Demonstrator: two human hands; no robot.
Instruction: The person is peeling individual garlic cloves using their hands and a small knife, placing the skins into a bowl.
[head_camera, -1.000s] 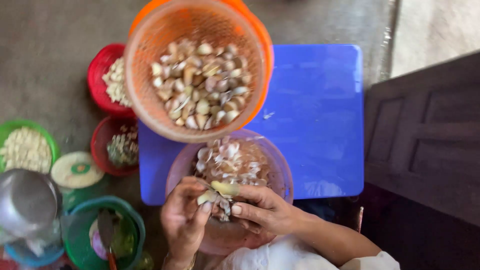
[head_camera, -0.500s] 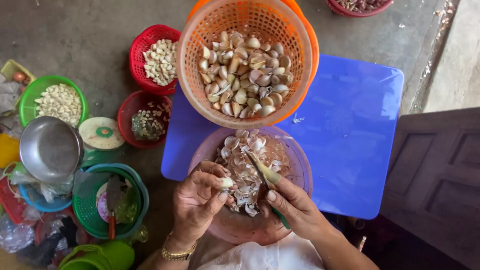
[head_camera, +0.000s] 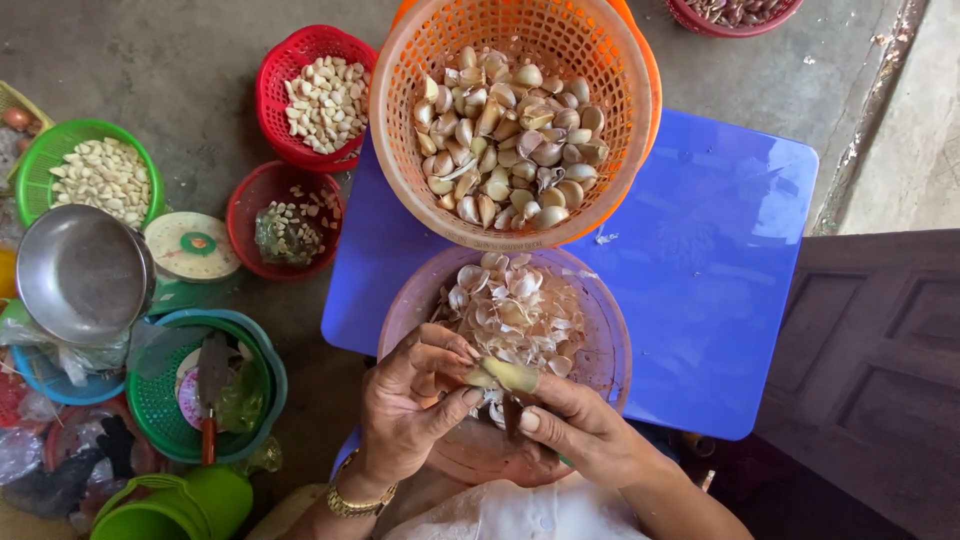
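Observation:
My left hand pinches a pale garlic clove over a purple bowl filled with garlic skins. My right hand grips a small knife whose blade touches the clove; most of the blade is hidden under my fingers. Just beyond the bowl, an orange basket holds several unpeeled cloves. Both stand on a blue plastic stool.
On the floor at left are a red basket of peeled cloves, a green basket of peeled cloves, a red bowl, a metal bowl, and a green basket holding a red-handled knife. A dark wooden panel is at right.
The view has shifted a little. My hands have drawn together over the purple bowl, and the clove now sits between both thumbs with the knife against it.

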